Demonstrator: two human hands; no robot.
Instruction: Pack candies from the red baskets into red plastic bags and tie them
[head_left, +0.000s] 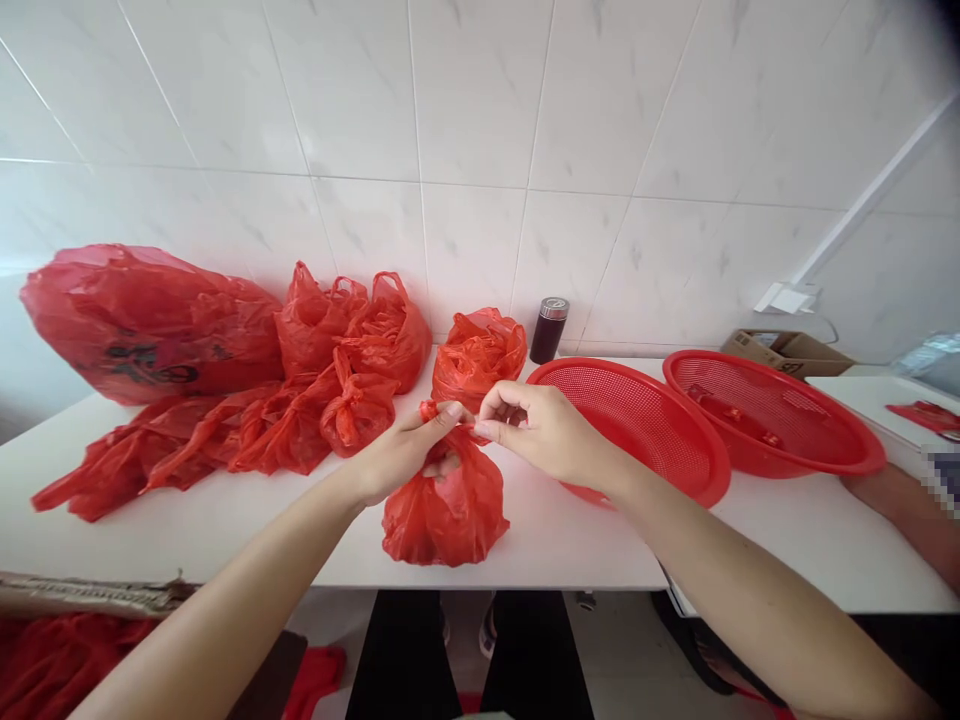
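Observation:
A small filled red plastic bag [444, 510] stands on the white table [225, 520] near its front edge. My left hand [409, 445] pinches one of the bag's twisted handles at the top. My right hand [536, 425] pinches the other handle just beside it, fingers closed. Both hands meet above the bag's neck.
Several tied red bags [360, 340] and a large stuffed red bag [142, 320] lie at the back left, with flat empty bags [187, 440] in front. Two red mesh baskets [645, 420] [772, 410], a dark cup [549, 328] and a cardboard box [787, 350] are to the right. Another person's arm [907, 510] rests at the far right.

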